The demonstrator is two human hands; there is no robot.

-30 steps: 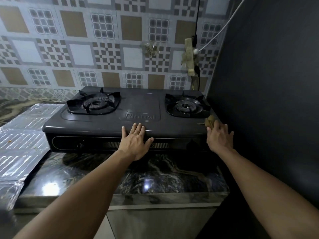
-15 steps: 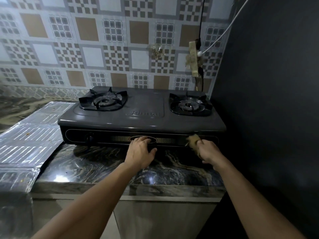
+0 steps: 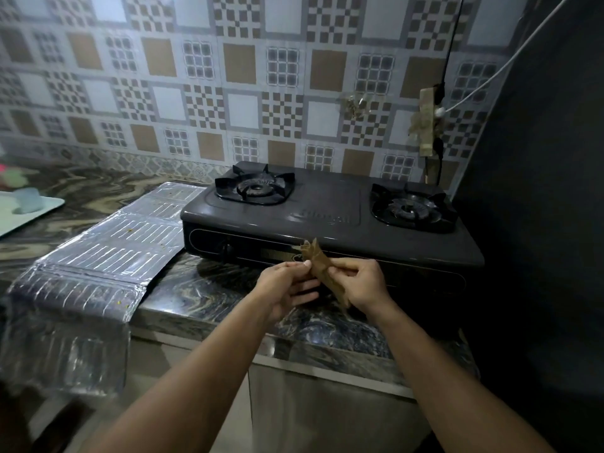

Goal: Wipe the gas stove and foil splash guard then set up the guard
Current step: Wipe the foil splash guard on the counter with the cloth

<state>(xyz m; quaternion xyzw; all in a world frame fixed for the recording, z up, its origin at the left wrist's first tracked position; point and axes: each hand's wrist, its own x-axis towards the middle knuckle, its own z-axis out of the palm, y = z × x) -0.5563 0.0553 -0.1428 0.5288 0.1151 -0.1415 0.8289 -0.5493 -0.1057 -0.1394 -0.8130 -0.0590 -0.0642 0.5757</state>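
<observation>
A dark two-burner gas stove (image 3: pixel 330 220) sits on the marble counter against the tiled wall. The foil splash guard (image 3: pixel 108 250) lies flat on the counter left of the stove, its near end hanging over the counter's edge, with small crumbs on it. A crumpled brown cloth (image 3: pixel 318 261) is held in front of the stove's front panel. My right hand (image 3: pixel 359 282) grips its lower part. My left hand (image 3: pixel 287 282) pinches its left side with thumb and fingers.
A dark wall (image 3: pixel 539 223) stands close on the stove's right. A pale tray (image 3: pixel 29 207) with a light object lies far left on the counter (image 3: pixel 209 289). Cables and a taped socket (image 3: pixel 428 122) hang on the tiled wall behind the right burner.
Both hands left the stove and came together in front of it. The left hand now pinches the cloth that the right hand held alone. The view shifted right and back.
</observation>
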